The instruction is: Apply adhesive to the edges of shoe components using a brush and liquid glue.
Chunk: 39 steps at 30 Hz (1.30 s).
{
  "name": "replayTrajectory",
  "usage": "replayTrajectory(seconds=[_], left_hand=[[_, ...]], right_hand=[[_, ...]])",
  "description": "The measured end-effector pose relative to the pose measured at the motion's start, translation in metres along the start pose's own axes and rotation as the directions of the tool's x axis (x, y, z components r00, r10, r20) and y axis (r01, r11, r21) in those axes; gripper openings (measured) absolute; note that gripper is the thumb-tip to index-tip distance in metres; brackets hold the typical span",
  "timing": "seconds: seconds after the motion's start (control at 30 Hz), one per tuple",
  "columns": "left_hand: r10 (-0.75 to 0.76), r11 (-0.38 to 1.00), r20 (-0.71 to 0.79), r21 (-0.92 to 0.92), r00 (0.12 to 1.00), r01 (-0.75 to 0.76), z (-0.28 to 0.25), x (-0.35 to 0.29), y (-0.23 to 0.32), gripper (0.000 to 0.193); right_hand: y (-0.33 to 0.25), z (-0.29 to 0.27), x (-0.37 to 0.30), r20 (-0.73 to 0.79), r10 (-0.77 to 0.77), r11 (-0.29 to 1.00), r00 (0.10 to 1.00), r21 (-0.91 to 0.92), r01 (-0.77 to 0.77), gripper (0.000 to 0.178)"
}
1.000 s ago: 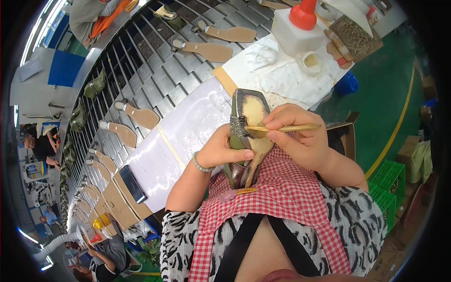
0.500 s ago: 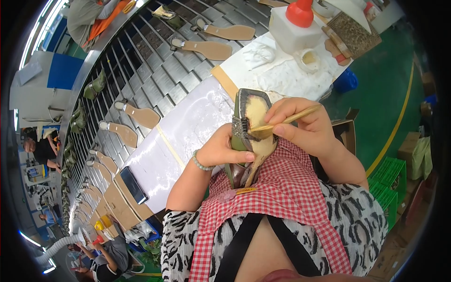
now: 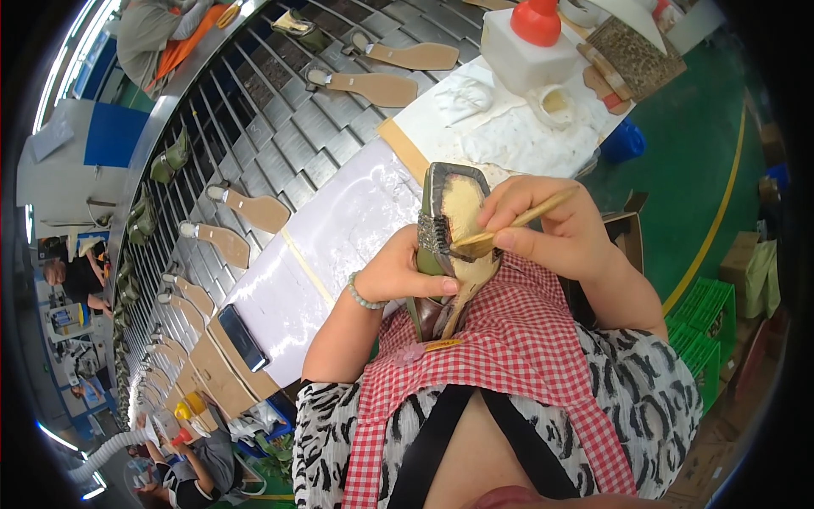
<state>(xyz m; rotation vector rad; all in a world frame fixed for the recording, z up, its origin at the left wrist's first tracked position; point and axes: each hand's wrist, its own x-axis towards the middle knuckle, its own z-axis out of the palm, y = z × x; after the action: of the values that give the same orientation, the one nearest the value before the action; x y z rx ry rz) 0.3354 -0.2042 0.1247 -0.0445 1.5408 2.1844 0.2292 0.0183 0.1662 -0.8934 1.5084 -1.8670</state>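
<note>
A worker in a dark top (image 3: 75,278) stands at the far left, beyond a curved slatted conveyor (image 3: 271,131) where a line of shoes (image 3: 170,159) runs along the far edge and tan insoles (image 3: 254,209) lie nearer. A dark phone (image 3: 243,338) rests at the near left, on brown board (image 3: 212,352) beside the pale-covered counter (image 3: 365,204). Next comes the left hand (image 3: 397,270), a beaded bracelet (image 3: 365,295) round its wrist; its grip is closed about the side of a green high-heeled shoe (image 3: 463,204) — thumb across the near part, sole side up, toe pointing away, just in front of the checked apron (image 3: 526,322). To the right, the right hand (image 3: 551,227) has its grip pinched on a wooden-handled brush (image 3: 543,208), which slants down leftward, its head at the shoe's pale underside. Farther off on the white-covered part stand a white bottle (image 3: 526,64) with a red cap (image 3: 536,21) and, just right of it, a small open pot (image 3: 555,103); past them sits a blue bucket (image 3: 623,140), and green crates (image 3: 704,314) fill the near right.
</note>
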Motion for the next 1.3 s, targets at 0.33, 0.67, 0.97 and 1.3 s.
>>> replayTrajectory(seconds=[0.33,0.67,0.97,1.3], left_hand=[[0.015,0.999,0.028,0.033,0.999,-0.016,0.003,0.001,0.006,0.058],[0.010,0.999,0.024,0.052,1.000,-0.012,0.002,0.001,0.006,0.060],[0.013,0.999,0.028,0.049,1.000,-0.015,0.000,0.000,0.003,0.059],[0.021,0.998,0.024,0.067,1.000,-0.022,-0.001,-0.002,0.005,0.059]], right_hand=[[-0.005,0.004,-0.001,-0.065,-0.174,0.972,0.983,-0.171,0.161,0.010],[-0.002,0.005,0.000,-0.111,-0.042,0.999,0.993,-0.037,0.039,0.009],[0.003,0.008,0.001,-0.205,-0.071,0.997,0.976,-0.024,0.068,0.008],[-0.001,0.010,0.001,-0.179,-0.149,0.987,0.973,-0.087,0.135,0.009]])
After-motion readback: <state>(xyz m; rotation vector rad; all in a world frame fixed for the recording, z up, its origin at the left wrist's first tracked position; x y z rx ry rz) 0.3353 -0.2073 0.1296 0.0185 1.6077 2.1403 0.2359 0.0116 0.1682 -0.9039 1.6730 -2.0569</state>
